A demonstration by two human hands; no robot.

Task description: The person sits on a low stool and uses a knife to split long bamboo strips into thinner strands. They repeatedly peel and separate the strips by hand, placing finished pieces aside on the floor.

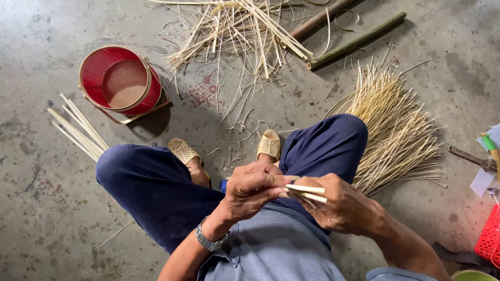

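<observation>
Bamboo strips (307, 192), pale and thin, sit pinched between both hands above the person's lap. His left hand (255, 190), a metal watch (208, 240) on its wrist, closes thumb and fingers over the near ends; his right hand (341, 208) wraps shut around the same strips, whose tips stick out between the two. Just beyond the right knee lies a fanned bundle of fine slivers (393, 130). By the left knee lie a few flat slats (78, 130) and a red woven basket (120, 83) on the concrete floor (41, 208).
</observation>
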